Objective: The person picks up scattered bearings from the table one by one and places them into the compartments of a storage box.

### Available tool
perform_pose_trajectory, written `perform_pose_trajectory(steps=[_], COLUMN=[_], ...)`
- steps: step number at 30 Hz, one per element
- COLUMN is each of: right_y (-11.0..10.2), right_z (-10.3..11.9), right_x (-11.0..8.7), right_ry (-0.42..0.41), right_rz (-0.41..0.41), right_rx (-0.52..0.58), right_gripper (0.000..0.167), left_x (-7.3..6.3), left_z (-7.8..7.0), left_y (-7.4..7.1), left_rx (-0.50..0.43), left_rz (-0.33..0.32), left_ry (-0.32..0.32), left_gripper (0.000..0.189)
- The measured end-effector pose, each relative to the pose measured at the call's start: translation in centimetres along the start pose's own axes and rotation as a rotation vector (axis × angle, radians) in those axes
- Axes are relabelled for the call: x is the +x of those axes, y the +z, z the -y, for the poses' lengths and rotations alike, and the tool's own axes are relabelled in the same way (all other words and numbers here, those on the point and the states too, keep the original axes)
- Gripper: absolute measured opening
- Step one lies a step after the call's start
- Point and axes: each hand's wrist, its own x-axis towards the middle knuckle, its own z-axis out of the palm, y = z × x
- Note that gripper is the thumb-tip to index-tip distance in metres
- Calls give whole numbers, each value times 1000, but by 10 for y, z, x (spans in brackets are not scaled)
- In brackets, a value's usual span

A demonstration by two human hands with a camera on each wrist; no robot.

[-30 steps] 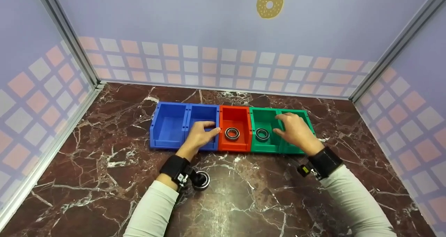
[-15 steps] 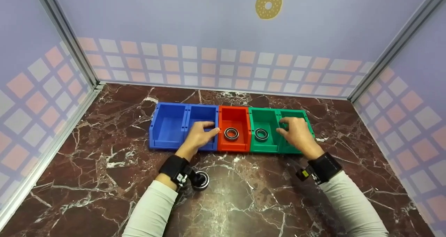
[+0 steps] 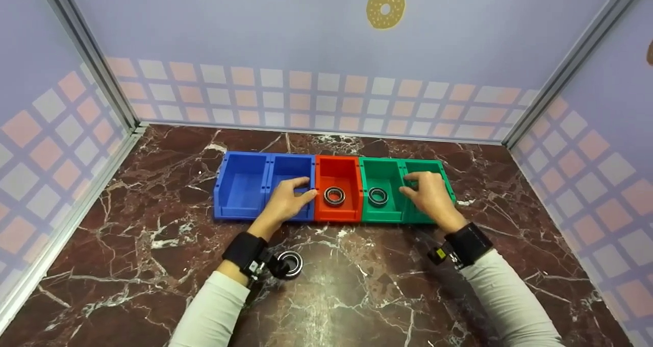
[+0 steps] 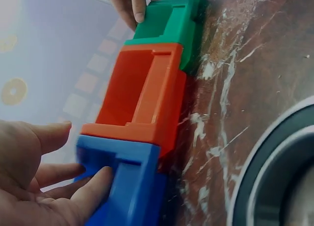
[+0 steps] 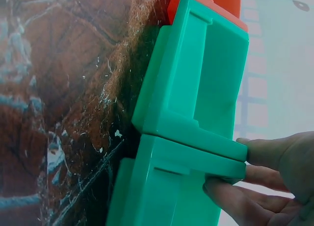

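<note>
A row of joined bins holds a left blue bin [image 3: 240,214], a second blue bin [image 3: 292,166], a red bin [image 3: 337,217] and two green bins [image 3: 382,216]. My left hand [image 3: 286,200] hovers over the second blue bin, thumb and fingers spread, thumb tip near the blue-red divider. In the left wrist view a gap shows between thumb and fingers. My right hand [image 3: 431,196] pinches the green bins' shared wall [image 5: 223,162], thumb on one side, fingers on the other. One ball bearing [image 3: 334,203] lies in the red bin, another bearing [image 3: 377,203] in the left green bin.
A third ball bearing [image 3: 296,271] lies on the dark marble-patterned table [image 3: 357,296], beside the left wrist camera [image 3: 278,267] and partly hidden by it. Pale patterned walls [image 3: 285,35] enclose the table at the back and both sides.
My right hand has shifted right, from over the left green bin to the wall between the green bins. The left hand keeps its spread pose, and the head view has turned slightly.
</note>
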Motion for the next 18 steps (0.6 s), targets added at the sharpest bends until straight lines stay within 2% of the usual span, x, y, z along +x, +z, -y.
perform_pose_trajectory(steps=[7,13,18], right_y=[-2,-3,-2], right_z=[1,1,3], right_x=[0,1,2], right_ry=[-2,-2,4], right_rz=[8,6,17], right_rx=[-2,-5,-6], right_gripper=[36,36,36], left_x=[-17,-34,-51], left_z=[-7,-10,-8], left_y=[-13,-20,-20], left_rx=[-4,48,113], left_rz=[49,88,151], left_ry=[48,105,136], left_gripper=[54,53,54])
